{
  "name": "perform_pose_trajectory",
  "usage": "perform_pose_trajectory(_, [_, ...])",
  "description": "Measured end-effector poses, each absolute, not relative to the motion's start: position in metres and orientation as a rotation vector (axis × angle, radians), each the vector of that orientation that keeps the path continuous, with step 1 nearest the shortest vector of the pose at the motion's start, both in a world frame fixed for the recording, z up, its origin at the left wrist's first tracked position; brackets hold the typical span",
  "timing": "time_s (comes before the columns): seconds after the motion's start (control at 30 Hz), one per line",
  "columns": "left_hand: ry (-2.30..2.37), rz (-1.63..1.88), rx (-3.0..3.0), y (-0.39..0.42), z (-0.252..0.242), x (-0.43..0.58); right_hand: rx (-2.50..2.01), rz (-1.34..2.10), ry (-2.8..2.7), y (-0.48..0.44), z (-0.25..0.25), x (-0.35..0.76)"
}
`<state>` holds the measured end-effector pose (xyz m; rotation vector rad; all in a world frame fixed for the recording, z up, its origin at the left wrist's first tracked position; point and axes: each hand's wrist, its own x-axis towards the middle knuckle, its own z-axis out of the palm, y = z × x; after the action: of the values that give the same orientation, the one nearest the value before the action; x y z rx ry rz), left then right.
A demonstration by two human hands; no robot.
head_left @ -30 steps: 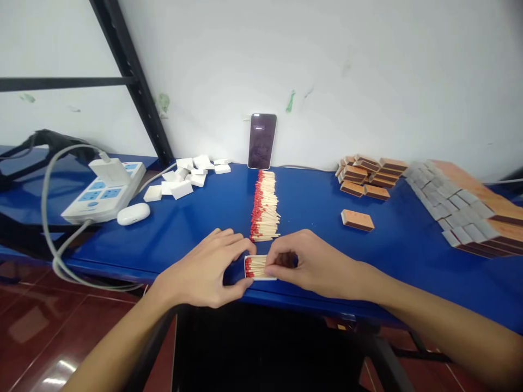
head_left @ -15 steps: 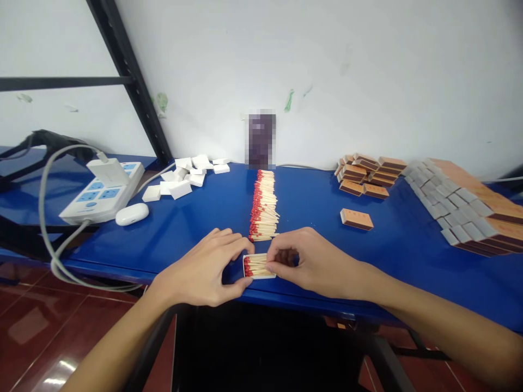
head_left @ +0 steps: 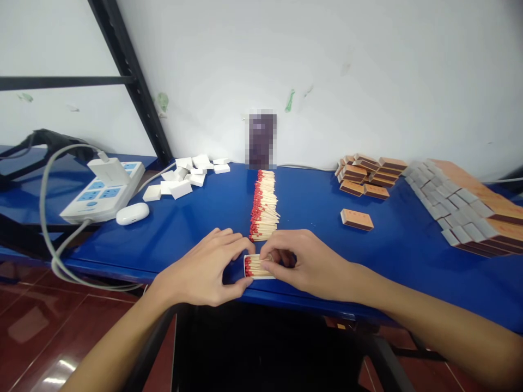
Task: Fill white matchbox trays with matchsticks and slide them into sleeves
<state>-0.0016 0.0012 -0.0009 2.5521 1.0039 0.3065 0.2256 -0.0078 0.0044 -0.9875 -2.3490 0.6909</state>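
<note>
A small white matchbox tray (head_left: 265,277) lies near the table's front edge, filled with red-headed matches (head_left: 253,267). My left hand (head_left: 208,267) curves around the tray's left end, its thumb at the near corner and index finger at the far corner. My right hand (head_left: 302,264) is over the tray's right part, thumb and index finger pinched at the matches; how many are between them is hidden. Just beyond the tray, a long row of loose matches (head_left: 265,207) runs back to the wall, heads to the left.
White empty-looking trays (head_left: 180,188) lie at the back left, near an earphone case (head_left: 133,213) and a power strip (head_left: 92,198) with cables. Closed matchboxes (head_left: 376,171) are piled at the back right. A single matchbox (head_left: 357,219) lies nearer, left of stacked matchboxes (head_left: 486,218).
My right hand has shifted slightly left along the tray, its fingertips now nearer the match heads. My left hand stays in place around the tray.
</note>
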Motion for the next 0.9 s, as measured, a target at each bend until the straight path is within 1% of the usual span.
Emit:
perform_pose_trajectory(0.13, [1.000,0.320,2.556,0.0011,-0.0015,-0.0014,-0.932,0.642,-2.364,-0.0077,-0.0021,0.2230])
perform_pose_trajectory(0.27, [0.994,0.325,2.560,0.0015,-0.0012,-0.0004,-0.994,0.587,-2.373,-0.0083,-0.0034,0.2223])
perform_pose_trajectory(0.43, [0.992,0.319,2.554,0.0012,-0.0005,-0.0005,-0.997,0.657,-2.392,-0.0083,0.0006,0.2229])
perform_pose_trajectory(0.57, [0.995,0.318,2.546,0.0008,0.0003,-0.0004,-1.005,0.618,-2.393,-0.0080,0.0009,0.2232])
perform_pose_trajectory(0.7, [0.995,0.317,2.543,0.0013,0.0008,0.0003,-1.002,0.649,-2.405,-0.0083,0.0008,0.2239])
perform_pose_trajectory(0.9, [1.000,0.317,2.558,0.0015,-0.0005,-0.0004,-1.022,0.560,-2.412,-0.0075,-0.0020,0.2258])
